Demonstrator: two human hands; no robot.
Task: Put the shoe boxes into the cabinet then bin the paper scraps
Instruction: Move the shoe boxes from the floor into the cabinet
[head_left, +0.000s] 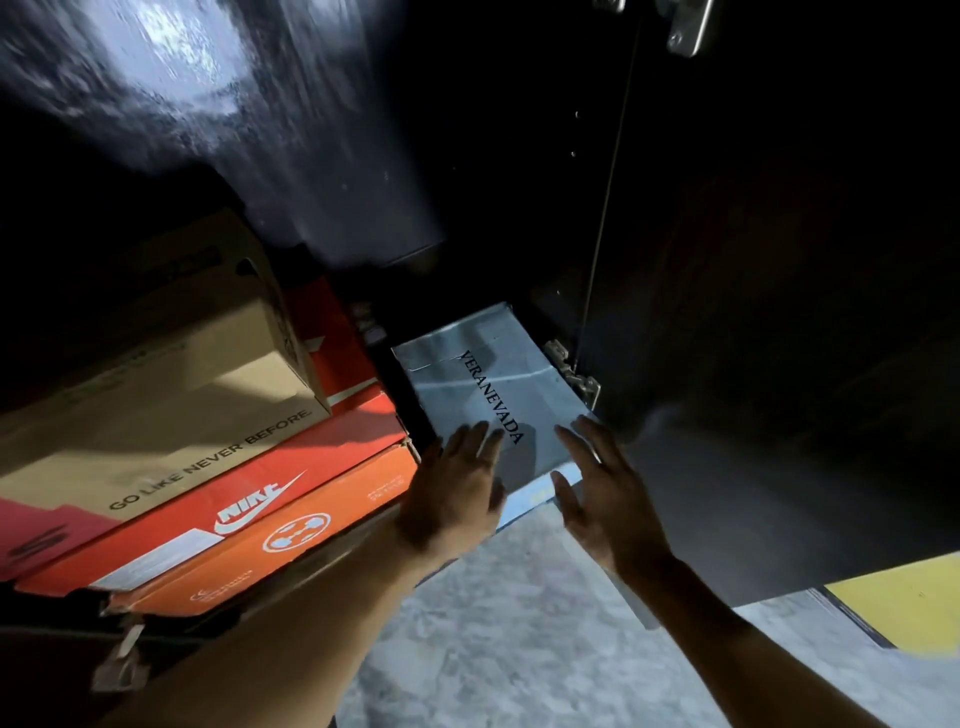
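The pale blue shoe box (488, 395), lettered VERANEVADA on its lid, lies on the cabinet floor at the right of the opening, most of it already inside and its near end jutting over the front edge; the lid is creased and dented. The left hand (457, 488) rests flat on the near left of the lid with fingers spread, and the right hand (597, 483) lies open along the near right corner; neither pinches anything, both press or steady with open palms. Just left of it stand stacked boxes: an orange Nike box (244, 514) at the bottom and a brown cardboard box (171, 374) on top, with a red box partly hidden behind. The step in hand looks to be the stowing of boxes; the next move likely calls for a level push inward, keeping clear of the hinge (574, 371) on the dark open door (779, 312) at the right. The cabinet's depth is lost in darkness; no paper scraps or bin show; a yellow-and-blue thing at the lower right is cut off.
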